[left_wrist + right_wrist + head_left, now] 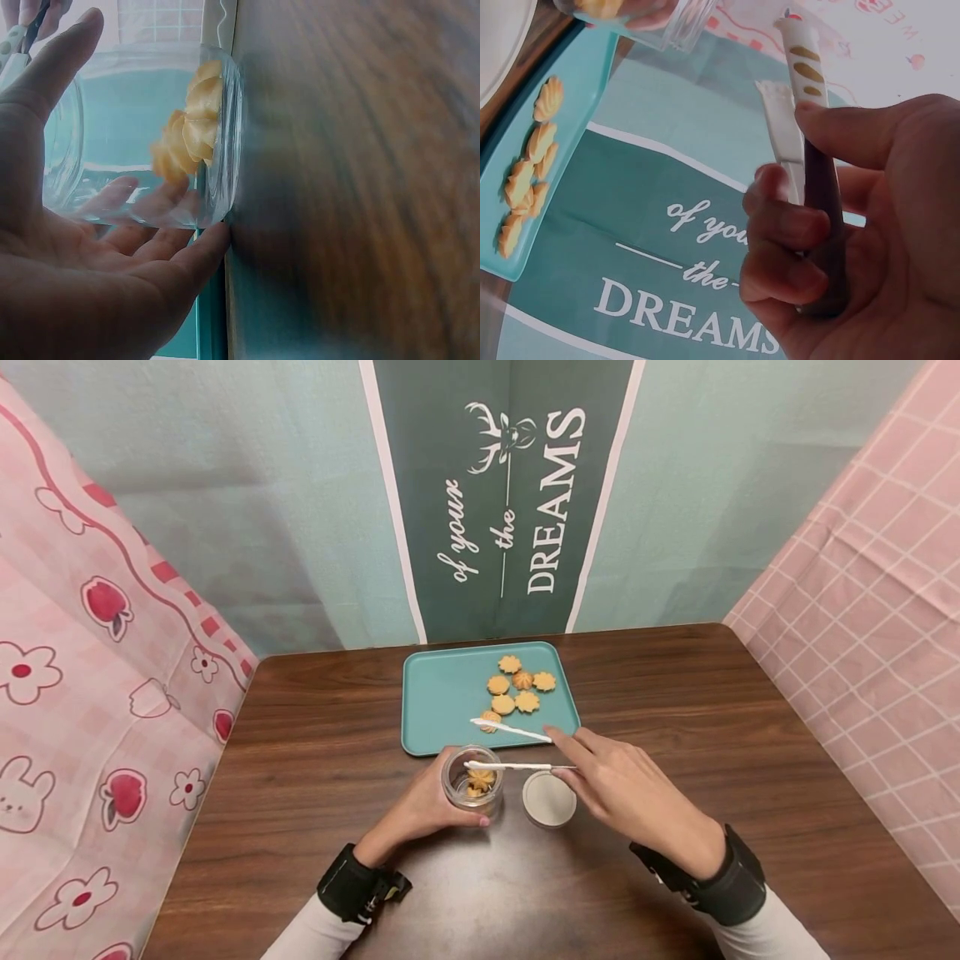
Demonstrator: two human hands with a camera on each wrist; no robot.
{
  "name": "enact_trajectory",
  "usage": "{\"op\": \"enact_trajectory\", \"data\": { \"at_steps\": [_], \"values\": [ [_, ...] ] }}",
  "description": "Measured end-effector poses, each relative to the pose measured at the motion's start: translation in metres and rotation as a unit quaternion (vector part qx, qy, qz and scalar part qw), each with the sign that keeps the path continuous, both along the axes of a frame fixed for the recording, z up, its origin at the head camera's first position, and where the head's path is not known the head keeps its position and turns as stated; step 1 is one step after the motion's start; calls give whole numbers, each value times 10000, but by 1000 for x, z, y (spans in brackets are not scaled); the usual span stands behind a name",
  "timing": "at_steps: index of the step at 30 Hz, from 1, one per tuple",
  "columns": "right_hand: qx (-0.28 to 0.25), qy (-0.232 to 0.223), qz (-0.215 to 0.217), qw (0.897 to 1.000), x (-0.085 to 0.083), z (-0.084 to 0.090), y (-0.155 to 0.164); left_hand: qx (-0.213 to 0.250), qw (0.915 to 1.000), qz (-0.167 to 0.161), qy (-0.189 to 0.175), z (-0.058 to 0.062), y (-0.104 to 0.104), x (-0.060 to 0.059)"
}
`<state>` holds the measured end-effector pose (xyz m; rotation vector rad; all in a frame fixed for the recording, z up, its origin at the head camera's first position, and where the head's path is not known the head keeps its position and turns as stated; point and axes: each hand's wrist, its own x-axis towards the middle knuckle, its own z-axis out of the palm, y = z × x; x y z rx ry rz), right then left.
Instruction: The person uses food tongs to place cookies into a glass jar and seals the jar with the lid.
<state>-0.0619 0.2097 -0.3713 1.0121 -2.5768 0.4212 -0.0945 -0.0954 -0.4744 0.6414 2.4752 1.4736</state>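
My left hand (429, 808) grips a small clear glass jar (472, 781) that stands on the wooden table (315, 777) just in front of a teal tray (442, 693). A few flower-shaped cookies (191, 131) lie at the bottom of the jar (142, 150). My right hand (600, 772) pinches white tongs (512, 729) with their arms spread. One tip reaches over the jar mouth, the other lies by a cookie on the tray. Several more cookies (516, 683) sit on the tray. In the right wrist view my fingers (787, 225) curl round the tongs (799, 97).
A round white jar lid (549, 799) lies on the table right of the jar, under my right hand. Patterned pink cloths hang on both sides and a green banner (510, 493) hangs behind the table's far edge.
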Motion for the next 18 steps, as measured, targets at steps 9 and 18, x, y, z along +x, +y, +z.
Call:
{"op": "enact_trajectory", "data": {
  "at_steps": [9, 18],
  "values": [
    [-187, 34, -365, 9992, -4, 0, 0, 12, 10000, -16, -1, 0, 0, 0],
    [-242, 48, -590, 9979, -13, -4, -1, 52, 10000, -2, 3, 0, -1, 1]
  ]
}}
